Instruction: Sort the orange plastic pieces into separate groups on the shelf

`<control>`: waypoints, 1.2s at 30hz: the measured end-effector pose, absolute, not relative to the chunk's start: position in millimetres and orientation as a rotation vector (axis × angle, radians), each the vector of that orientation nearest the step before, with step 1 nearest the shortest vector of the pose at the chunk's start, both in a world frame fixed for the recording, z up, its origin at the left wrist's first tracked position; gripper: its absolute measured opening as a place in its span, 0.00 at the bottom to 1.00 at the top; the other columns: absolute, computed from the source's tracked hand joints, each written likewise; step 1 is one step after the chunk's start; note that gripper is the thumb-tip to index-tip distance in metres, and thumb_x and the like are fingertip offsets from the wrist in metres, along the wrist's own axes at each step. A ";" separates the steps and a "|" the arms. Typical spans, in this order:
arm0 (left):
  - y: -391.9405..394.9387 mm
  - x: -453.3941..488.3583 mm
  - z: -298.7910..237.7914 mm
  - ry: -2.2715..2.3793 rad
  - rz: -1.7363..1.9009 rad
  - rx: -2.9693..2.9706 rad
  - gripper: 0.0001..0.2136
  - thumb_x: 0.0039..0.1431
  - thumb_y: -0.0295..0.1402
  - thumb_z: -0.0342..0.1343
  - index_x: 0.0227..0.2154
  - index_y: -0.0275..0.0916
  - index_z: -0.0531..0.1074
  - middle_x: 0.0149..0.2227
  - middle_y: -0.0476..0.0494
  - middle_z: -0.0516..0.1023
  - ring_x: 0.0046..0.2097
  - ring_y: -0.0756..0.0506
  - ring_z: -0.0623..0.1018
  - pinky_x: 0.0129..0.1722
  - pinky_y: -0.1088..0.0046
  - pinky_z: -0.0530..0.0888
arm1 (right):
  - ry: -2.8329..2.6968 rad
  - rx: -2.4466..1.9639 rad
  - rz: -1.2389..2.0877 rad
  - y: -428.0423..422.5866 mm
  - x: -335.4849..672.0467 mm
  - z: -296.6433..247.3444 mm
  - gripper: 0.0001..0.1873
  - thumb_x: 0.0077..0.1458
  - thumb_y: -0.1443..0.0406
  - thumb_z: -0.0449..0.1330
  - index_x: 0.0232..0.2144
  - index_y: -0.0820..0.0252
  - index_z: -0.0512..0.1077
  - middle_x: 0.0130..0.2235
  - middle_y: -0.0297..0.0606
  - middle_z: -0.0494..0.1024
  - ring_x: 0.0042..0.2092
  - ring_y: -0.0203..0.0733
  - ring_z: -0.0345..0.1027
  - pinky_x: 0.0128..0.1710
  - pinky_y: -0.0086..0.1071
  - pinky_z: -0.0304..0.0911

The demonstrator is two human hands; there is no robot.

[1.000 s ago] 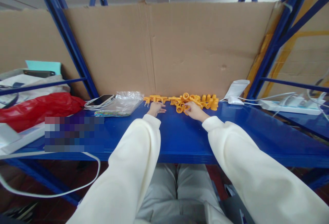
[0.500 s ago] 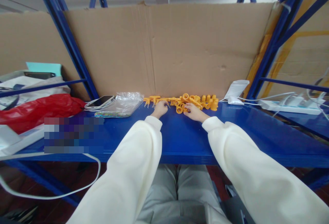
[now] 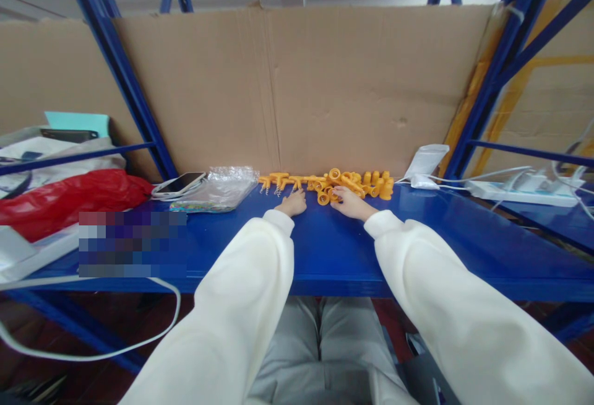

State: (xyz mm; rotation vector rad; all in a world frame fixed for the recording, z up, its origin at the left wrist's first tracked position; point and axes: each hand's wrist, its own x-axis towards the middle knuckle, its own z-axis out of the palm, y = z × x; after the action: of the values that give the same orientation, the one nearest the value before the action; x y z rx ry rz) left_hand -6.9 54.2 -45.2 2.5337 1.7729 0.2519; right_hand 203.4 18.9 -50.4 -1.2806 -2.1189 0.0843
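A heap of orange plastic parts (image 3: 357,183) lies at the back of the blue shelf (image 3: 325,250), tight against the cardboard sheet (image 3: 325,83). The right hand (image 3: 349,203) has its fingertips among the ring-shaped pieces at the near edge; the left hand (image 3: 293,204) rests just before the T-shaped ones. I cannot tell how far either hand's fingers curl, or whether they grip anything. Leftward sit a clear plastic bag (image 3: 218,189) and a smartphone (image 3: 180,182)
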 end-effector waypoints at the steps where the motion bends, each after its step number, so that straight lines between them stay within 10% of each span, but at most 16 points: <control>1: 56.6 -7.7 -45.9 1.766 0.259 2.542 0.23 0.66 0.28 0.44 0.62 0.33 0.69 0.70 0.30 0.62 0.72 0.39 0.60 0.68 0.56 0.62 | -2.116 -1.270 0.080 20.0 203.8 -51.3 0.17 0.53 0.68 0.62 0.45 0.61 0.81 0.56 0.51 0.78 0.61 0.56 0.70 0.64 0.50 0.63; 12: 69.8 -19.4 -51.8 1.806 0.391 2.560 0.23 0.59 0.23 0.48 0.57 0.30 0.73 0.63 0.29 0.72 0.60 0.43 0.77 0.61 0.73 0.69 | -2.085 -1.239 0.053 16.8 204.1 -47.6 0.14 0.52 0.69 0.62 0.41 0.63 0.79 0.54 0.52 0.77 0.58 0.56 0.71 0.60 0.50 0.66; 36: 49.5 -18.2 -39.3 1.895 0.417 2.491 0.21 0.56 0.22 0.49 0.51 0.31 0.79 0.53 0.30 0.81 0.57 0.40 0.79 0.61 0.70 0.71 | -1.932 -1.119 -0.152 19.3 217.2 -32.7 0.13 0.56 0.67 0.61 0.44 0.61 0.77 0.50 0.51 0.78 0.54 0.55 0.72 0.59 0.52 0.64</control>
State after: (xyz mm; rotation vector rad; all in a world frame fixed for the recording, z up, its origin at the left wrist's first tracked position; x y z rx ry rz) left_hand -18.2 49.5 -39.3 2.4915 1.8955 0.4173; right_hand 217.2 19.3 -32.7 -1.1186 -1.9318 -0.1525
